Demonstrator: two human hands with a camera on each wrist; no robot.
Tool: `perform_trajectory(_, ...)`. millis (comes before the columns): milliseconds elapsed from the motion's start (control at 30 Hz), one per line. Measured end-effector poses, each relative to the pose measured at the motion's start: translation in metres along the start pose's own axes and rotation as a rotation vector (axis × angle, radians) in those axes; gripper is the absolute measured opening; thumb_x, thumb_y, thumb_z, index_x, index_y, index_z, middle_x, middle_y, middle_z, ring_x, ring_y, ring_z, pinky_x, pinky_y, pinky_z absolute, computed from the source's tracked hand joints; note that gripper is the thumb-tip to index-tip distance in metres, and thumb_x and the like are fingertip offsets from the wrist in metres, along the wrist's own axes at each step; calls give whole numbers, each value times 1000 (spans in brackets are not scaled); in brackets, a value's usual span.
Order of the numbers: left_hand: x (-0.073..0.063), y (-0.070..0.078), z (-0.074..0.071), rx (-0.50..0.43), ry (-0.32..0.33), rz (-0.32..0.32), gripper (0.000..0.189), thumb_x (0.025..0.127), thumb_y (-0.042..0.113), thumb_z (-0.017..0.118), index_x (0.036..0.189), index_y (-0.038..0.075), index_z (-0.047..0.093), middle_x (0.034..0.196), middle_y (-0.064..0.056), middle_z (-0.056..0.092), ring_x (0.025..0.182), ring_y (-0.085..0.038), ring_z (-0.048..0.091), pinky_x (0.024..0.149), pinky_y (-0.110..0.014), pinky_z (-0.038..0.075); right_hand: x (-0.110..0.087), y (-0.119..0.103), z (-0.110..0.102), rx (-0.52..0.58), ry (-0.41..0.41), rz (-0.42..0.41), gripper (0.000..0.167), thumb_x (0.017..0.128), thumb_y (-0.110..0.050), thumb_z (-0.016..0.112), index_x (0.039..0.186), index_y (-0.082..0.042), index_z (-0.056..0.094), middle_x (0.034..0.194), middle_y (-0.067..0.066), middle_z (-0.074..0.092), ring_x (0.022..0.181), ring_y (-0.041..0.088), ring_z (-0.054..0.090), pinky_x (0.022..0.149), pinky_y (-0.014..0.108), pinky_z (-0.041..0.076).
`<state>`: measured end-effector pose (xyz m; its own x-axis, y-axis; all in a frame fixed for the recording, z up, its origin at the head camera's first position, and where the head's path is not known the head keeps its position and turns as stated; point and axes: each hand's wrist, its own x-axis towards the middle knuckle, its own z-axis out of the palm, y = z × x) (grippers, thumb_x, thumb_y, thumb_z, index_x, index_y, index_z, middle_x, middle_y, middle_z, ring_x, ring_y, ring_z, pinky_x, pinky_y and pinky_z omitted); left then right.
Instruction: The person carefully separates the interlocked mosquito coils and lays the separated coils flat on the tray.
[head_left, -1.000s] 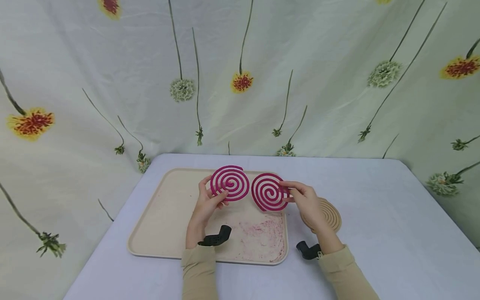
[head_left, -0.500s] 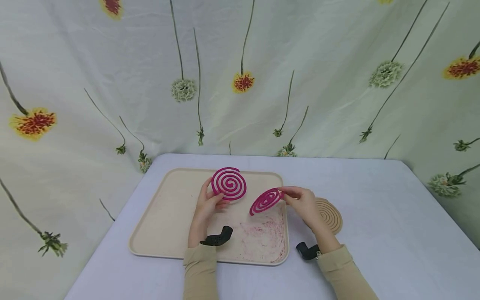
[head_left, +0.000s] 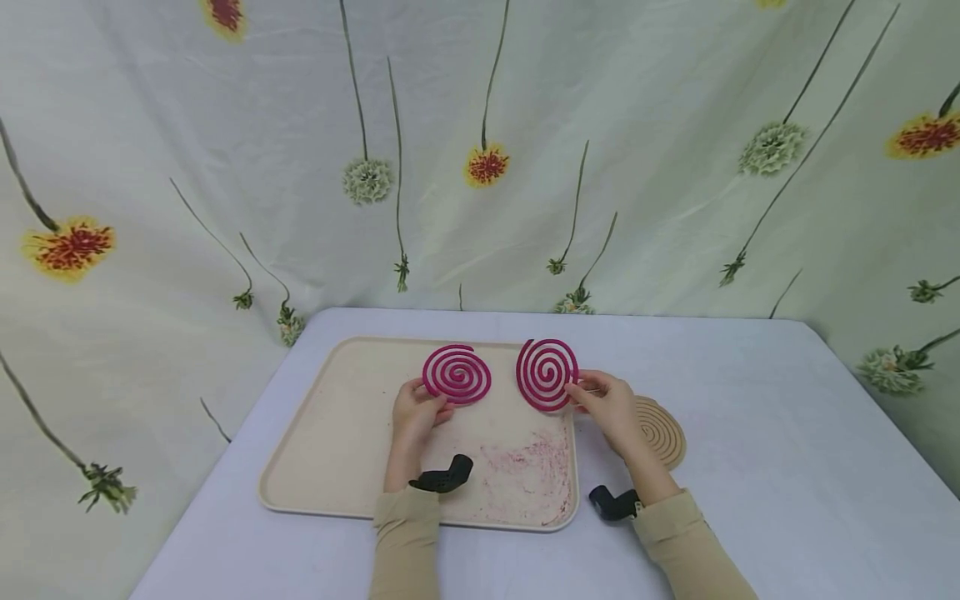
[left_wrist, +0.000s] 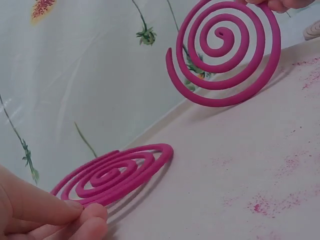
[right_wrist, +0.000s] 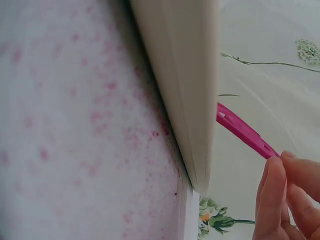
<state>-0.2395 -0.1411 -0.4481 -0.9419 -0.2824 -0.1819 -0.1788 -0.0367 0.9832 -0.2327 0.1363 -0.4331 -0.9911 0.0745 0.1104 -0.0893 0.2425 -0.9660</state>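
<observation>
Two magenta mosquito coils are held up over a beige tray (head_left: 315,467). My left hand (head_left: 417,414) pinches one coil (head_left: 459,373) at its near left edge, thumb on top; in the left wrist view this coil (left_wrist: 159,159) lies tilted, nearly flat. My right hand (head_left: 613,410) pinches the other coil (head_left: 548,373) by its right edge, and it stands more upright, its spiral facing the head camera. The two coils are apart, side by side. In the right wrist view the right coil (right_wrist: 247,136) shows edge-on, partly hidden behind the tray's rim (right_wrist: 182,85).
Pink powder (head_left: 543,467) speckles the tray's right part. Right of the tray, a tan round disc with spiral grooves (head_left: 666,429) lies on the white-covered table (head_left: 780,467), partly behind the right forearm. A flower-patterned cloth (head_left: 645,100) hangs behind.
The right hand's coil swung from facing the camera to a steep tilt, then back upright and higher, its loose end now at the top. The left hand's coil has dipped and tilted flatter.
</observation>
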Motion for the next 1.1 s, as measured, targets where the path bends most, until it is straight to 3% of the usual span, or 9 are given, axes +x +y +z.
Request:
perform_trajectory(167,1,-1,2,28,60,-5,46,89,0,61,131,-2,43,110,-19,53,79,-19,65,69,-23,55,1,4,2,17,31,44,38,85,-7,68,118,5,52,87,19,66,69,22,68,61,27,56)
perform_trajectory(267,1,-1,3,29,75,4,45,90,2,60,132,-2,44,113,-19,54,87,-24,65,72,-25,55,2,6,4,81,35,91,39,86,-3,66,117,6,45,85,19,65,66,19,68,60,26,56)
perform_trajectory(467,1,1,3,-7,94,-18,42,94,7,55,133,-2,43,123,-20,51,105,-28,59,84,-28,51,4,11,7,215,16,171,27,89,4,60,112,11,49,91,18,61,68,12,66,65,25,56)
perform_trajectory(700,-1,5,3,-24,91,-50,46,94,11,55,136,-1,40,128,-19,48,111,-28,56,91,-30,48,1,11,7,243,-119,217,38,92,-2,55,128,9,48,110,26,62,85,18,68,75,26,55)
perform_trajectory(933,-2,7,2,-25,88,-47,46,95,13,55,136,-1,39,129,-19,47,114,-28,54,91,-30,48,-2,4,7,151,-251,243,46,97,-16,49,137,6,39,111,24,63,92,26,67,88,36,50)
perform_trajectory(1100,0,8,2,-20,115,-30,48,95,16,56,136,-1,40,131,-19,46,114,-29,53,92,-32,47,-3,3,8,176,-332,244,50,98,-15,48,139,10,34,113,26,62,94,28,66,90,38,49)
